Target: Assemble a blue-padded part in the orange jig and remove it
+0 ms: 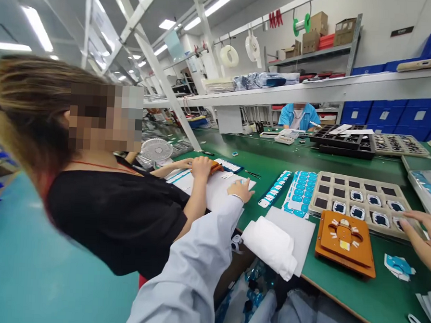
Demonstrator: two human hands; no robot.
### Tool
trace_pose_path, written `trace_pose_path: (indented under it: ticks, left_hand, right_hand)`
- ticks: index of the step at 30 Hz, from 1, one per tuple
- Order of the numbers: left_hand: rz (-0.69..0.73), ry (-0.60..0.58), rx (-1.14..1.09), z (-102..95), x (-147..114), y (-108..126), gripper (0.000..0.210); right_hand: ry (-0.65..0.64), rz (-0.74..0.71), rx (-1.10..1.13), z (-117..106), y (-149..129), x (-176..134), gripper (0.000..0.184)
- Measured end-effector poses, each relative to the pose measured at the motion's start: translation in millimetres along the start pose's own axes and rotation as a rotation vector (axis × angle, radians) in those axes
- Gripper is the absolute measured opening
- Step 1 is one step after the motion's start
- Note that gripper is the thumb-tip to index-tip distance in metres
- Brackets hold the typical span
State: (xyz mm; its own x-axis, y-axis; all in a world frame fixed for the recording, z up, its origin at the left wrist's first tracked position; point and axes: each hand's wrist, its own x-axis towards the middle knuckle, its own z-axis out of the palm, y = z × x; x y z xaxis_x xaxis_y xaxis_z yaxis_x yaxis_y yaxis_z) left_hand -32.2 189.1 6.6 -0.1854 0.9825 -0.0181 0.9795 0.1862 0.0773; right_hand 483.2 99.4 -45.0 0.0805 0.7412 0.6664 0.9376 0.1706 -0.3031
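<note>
My left hand (241, 189), in a light grey sleeve, reaches over white sheets (219, 188) beside a co-worker; its fingers look apart, with nothing clearly held. My right hand (423, 235) is open at the right, fingers stretched over the edge of a beige compartment tray (318, 200). Its fingertips are at a white-framed dark square part (381, 219) row; whether they touch one is unclear. In front of the tray lies an orange fixture (364, 253) with small white and yellow pieces. Left of it, a crumpled white cloth (269, 244) rests on a pale sheet (305, 233).
A co-worker (119, 214) in black handles another orange fixture (215, 167). Blue sticker sheets (300, 190) and a blue strip (275, 188) lie on the green table (273, 155). Tweezers (253, 174) lie behind. Another person (299, 117) sits opposite. A shelf (320, 92) crosses above.
</note>
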Motion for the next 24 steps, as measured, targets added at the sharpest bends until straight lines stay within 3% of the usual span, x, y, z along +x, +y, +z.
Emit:
trace_pose_path:
  ticks: [3, 6, 9, 12, 16, 24]
  left_hand:
    - [0.340, -0.187, -0.085, -3.1, -23, 40, 0.059]
    - [0.628, -0.320, -0.260, 7.9, -46, 99, 0.071]
    - [0.646, -0.316, -0.500, 28.4, -58, 159, 0.082]
    - [0.550, -0.283, -0.514, 44.6, -57, 199, 0.080]
    - [0.494, -0.286, -0.479, 48.3, -47, 215, 0.070]
    - [0.525, -0.294, -0.402, 44.0, -58, 206, 0.062]
  right_hand:
    - [0.021, 0.102, 0.045, 1, 5, 0, 0.039]
    - [-0.068, 0.260, 0.139, 2, 4, -2, 0.039]
    - [-0.131, 0.323, 0.173, 5, 3, -4, 0.039]
    - [-0.165, 0.388, 0.164, 7, 5, -5, 0.039]
    - [-0.241, 0.479, 0.163, 4, 10, -5, 0.038]
    - [-0.344, 0.609, 0.125, -11, 9, -5, 0.030]
